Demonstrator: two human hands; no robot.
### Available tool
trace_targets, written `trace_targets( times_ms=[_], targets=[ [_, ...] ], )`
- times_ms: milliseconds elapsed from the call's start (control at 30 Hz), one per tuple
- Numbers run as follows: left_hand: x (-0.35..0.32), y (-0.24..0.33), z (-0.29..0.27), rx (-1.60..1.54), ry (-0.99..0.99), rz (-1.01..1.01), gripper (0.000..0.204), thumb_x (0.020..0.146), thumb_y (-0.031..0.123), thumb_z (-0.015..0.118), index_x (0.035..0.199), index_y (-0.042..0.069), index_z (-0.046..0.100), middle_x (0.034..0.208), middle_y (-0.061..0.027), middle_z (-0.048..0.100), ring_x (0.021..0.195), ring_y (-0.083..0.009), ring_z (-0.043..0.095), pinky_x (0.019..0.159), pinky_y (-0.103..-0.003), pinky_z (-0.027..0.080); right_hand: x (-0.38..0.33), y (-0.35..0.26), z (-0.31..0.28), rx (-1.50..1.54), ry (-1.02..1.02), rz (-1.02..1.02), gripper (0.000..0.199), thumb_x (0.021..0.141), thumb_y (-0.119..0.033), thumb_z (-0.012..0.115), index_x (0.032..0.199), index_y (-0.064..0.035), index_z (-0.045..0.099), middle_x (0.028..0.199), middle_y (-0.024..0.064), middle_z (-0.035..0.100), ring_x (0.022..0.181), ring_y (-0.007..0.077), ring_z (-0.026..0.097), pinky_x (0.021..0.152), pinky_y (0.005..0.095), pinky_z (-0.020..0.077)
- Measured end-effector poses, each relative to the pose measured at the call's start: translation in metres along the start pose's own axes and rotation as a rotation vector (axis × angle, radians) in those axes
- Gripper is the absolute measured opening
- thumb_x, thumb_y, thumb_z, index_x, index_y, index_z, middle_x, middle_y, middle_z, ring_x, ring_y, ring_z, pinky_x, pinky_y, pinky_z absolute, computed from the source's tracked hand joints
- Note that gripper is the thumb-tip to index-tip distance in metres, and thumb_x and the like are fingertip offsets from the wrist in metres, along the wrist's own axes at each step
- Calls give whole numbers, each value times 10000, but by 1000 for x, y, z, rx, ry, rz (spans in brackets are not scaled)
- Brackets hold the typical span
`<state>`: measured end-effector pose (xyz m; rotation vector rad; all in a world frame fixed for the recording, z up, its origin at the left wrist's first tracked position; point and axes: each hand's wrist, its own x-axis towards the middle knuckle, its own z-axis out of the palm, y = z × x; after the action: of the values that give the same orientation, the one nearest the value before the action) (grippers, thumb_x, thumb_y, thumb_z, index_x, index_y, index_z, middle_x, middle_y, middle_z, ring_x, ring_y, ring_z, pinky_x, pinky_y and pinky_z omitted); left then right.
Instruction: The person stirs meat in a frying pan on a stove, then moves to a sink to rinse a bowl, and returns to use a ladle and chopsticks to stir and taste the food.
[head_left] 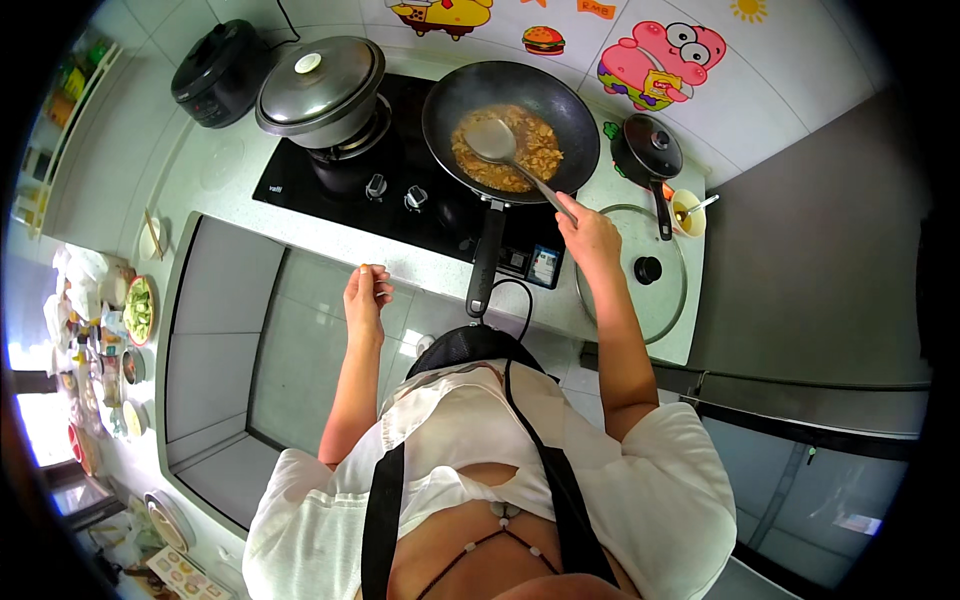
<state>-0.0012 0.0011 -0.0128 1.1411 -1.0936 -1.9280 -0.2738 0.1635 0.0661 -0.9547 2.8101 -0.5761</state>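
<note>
My right hand [588,235] grips the handle of a metal ladle [492,140] whose bowl rests in the brown chopped food inside a black wok [510,95] on the stove. The wok's long black handle [485,262] points toward me. My left hand [366,292] hovers over the counter's front edge, left of the wok handle, fingers loosely curled, holding nothing.
A lidded steel pot [320,85] sits on the left burner of the black stove [400,185], with a black cooker [218,72] behind it. A small black lidded pan [648,150], a glass lid [640,275] and a small bowl with a spoon [688,212] stand right. Dishes crowd the left counter [110,330].
</note>
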Motion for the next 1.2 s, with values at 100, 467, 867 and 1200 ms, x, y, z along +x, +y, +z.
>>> trace_targets(
  times_ms=[100, 467, 867, 1200],
  targets=[
    [1, -1, -2, 1, 9, 9, 243, 894, 293, 433, 836, 87, 550, 739, 12, 548, 602, -64, 491, 544, -199, 380, 3, 11, -6, -53, 33, 12, 305, 790, -323, 528, 1084, -256, 576, 784, 134, 619, 735, 322, 585, 647, 411, 458],
    [-3, 2, 0, 25, 18, -7, 245, 896, 298, 424, 840, 93, 546, 748, 13, 548, 619, -66, 492, 557, -202, 380, 43, 19, 4, 123, 41, 49, 328, 794, -330, 518, 1094, -211, 573, 896, 151, 615, 860, 323, 575, 739, 389, 454],
    [-3, 0, -3, 20, 33, 3, 263, 896, 303, 425, 845, 79, 552, 753, 7, 541, 621, -72, 487, 561, -207, 373, 15, 0, -10, 55, -12, -15, 292, 786, -325, 540, 1066, -260, 589, 780, 138, 621, 756, 322, 586, 657, 404, 463],
    [2, 0, -4, 33, 6, 6, 266, 893, 325, 428, 855, 91, 548, 755, 11, 548, 629, -71, 497, 567, -204, 384, -2, 13, -15, -2, 25, -87, 306, 785, -311, 538, 1086, -278, 576, 689, 135, 601, 674, 313, 578, 618, 393, 451]
  ],
)
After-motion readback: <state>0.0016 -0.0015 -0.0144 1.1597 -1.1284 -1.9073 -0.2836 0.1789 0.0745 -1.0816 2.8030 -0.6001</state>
